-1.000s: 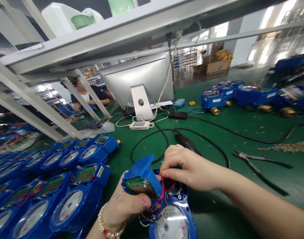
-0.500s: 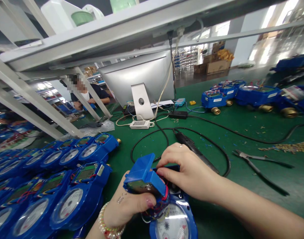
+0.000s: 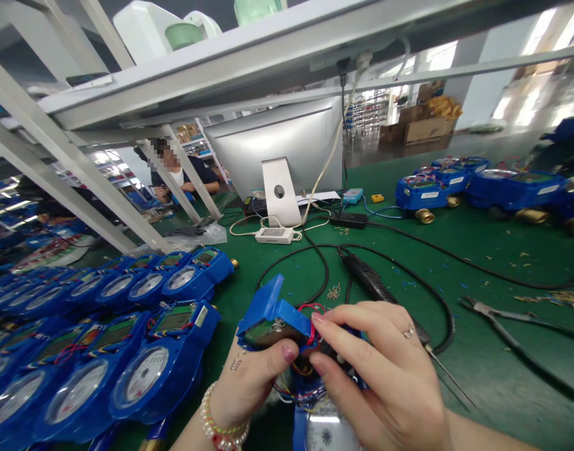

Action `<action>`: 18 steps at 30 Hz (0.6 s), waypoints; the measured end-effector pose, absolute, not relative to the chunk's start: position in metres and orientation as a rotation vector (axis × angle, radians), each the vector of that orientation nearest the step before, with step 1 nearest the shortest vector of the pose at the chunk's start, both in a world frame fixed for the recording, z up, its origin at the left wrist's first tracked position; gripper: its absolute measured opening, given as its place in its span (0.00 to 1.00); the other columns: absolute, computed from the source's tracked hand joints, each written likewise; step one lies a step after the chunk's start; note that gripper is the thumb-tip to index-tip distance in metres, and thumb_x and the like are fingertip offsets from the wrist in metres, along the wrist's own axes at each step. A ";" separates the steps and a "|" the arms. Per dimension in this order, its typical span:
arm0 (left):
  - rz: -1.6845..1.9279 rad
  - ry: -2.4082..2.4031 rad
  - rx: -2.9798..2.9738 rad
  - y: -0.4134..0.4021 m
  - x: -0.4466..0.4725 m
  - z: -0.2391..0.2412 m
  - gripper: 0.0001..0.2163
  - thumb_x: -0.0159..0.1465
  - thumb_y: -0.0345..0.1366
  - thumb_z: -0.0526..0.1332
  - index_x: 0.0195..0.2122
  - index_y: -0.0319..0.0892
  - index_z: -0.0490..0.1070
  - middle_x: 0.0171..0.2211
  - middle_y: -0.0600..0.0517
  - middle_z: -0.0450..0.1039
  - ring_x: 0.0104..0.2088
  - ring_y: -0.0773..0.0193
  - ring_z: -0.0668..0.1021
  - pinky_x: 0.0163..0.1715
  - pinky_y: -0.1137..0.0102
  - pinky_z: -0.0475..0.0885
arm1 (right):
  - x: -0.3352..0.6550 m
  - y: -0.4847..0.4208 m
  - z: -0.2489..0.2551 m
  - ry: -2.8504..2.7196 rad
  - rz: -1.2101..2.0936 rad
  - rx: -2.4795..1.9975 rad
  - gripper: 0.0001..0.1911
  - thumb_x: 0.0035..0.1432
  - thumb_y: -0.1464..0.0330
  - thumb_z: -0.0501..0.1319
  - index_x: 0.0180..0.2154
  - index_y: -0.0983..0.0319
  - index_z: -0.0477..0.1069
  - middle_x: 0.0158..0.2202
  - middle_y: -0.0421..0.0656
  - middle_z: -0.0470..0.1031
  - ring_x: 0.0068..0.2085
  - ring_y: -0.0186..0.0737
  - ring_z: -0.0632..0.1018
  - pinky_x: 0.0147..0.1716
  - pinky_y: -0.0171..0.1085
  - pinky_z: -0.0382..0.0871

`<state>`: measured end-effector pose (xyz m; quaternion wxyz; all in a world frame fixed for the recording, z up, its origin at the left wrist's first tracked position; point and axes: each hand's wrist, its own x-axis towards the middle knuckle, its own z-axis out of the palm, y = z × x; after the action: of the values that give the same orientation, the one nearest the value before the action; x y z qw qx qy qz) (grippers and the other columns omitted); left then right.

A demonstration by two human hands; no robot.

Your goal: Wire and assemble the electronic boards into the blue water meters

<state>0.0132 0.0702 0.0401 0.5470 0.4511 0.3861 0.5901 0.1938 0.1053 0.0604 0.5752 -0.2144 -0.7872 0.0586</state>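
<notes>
My left hand (image 3: 253,376) is closed on a blue display housing (image 3: 268,316), its thumb pressed on the circuit board side and its flap tilted up. Red wires (image 3: 312,329) loop from the housing toward the water meter body below. At those wires, the index finger and thumb of my right hand (image 3: 390,369) are bent in and pinching. Under the right hand lies the round dial (image 3: 327,431) of the meter, partly covered. More coloured wires (image 3: 298,396) bunch between the housing and the dial.
Rows of blue water meters (image 3: 159,357) fill the left side. A black electric screwdriver (image 3: 375,282) with its cable, cutting pliers (image 3: 502,326) and small screws (image 3: 333,291) lie on the green mat. Behind stand a monitor (image 3: 280,138) and further meters (image 3: 422,191). A person (image 3: 188,178) sits beyond.
My right hand has come back toward me and to the right, out of the meter's upper part to the red wires. The left hand keeps holding the housing. The view has shifted slightly left.
</notes>
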 end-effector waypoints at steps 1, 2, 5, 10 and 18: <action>1.400 0.920 1.074 0.070 0.013 0.040 0.14 0.59 0.40 0.67 0.44 0.40 0.78 0.44 0.45 0.78 0.48 0.51 0.77 0.51 0.61 0.70 | 0.194 0.106 0.060 -1.840 0.134 -0.513 0.12 0.56 0.75 0.63 0.44 0.69 0.76 0.40 0.49 0.75 0.41 0.43 0.72 0.40 0.45 0.64; 1.403 0.926 1.079 0.069 0.014 0.040 0.14 0.59 0.40 0.67 0.43 0.40 0.78 0.45 0.45 0.78 0.48 0.51 0.77 0.51 0.60 0.70 | 0.194 0.107 0.061 -1.843 0.123 -0.520 0.12 0.57 0.75 0.63 0.44 0.68 0.76 0.40 0.48 0.76 0.40 0.43 0.72 0.40 0.44 0.64; 1.393 0.940 1.084 0.069 0.016 0.041 0.16 0.59 0.41 0.66 0.47 0.41 0.76 0.47 0.45 0.77 0.47 0.52 0.78 0.51 0.60 0.71 | 0.195 0.107 0.064 -1.885 -0.007 -0.532 0.10 0.58 0.73 0.62 0.43 0.67 0.75 0.39 0.47 0.77 0.38 0.43 0.74 0.39 0.45 0.65; 1.434 0.959 1.069 0.071 0.023 0.047 0.19 0.57 0.38 0.68 0.50 0.42 0.75 0.44 0.46 0.79 0.46 0.53 0.79 0.50 0.62 0.73 | 0.196 0.106 0.066 -1.946 -0.221 -0.528 0.09 0.58 0.74 0.62 0.42 0.68 0.75 0.38 0.48 0.79 0.38 0.44 0.76 0.40 0.43 0.69; 1.434 1.006 1.118 0.071 0.017 0.044 0.13 0.58 0.40 0.67 0.43 0.41 0.79 0.38 0.47 0.81 0.39 0.55 0.81 0.42 0.65 0.76 | 0.193 0.115 0.075 -1.680 1.264 -0.669 0.08 0.57 0.69 0.63 0.39 0.62 0.78 0.35 0.44 0.78 0.36 0.39 0.78 0.35 0.36 0.73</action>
<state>0.0167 0.0714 0.0439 0.5072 0.4636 0.4172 0.5947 0.1933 0.1148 0.0750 0.4509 -0.2705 -0.6796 0.5115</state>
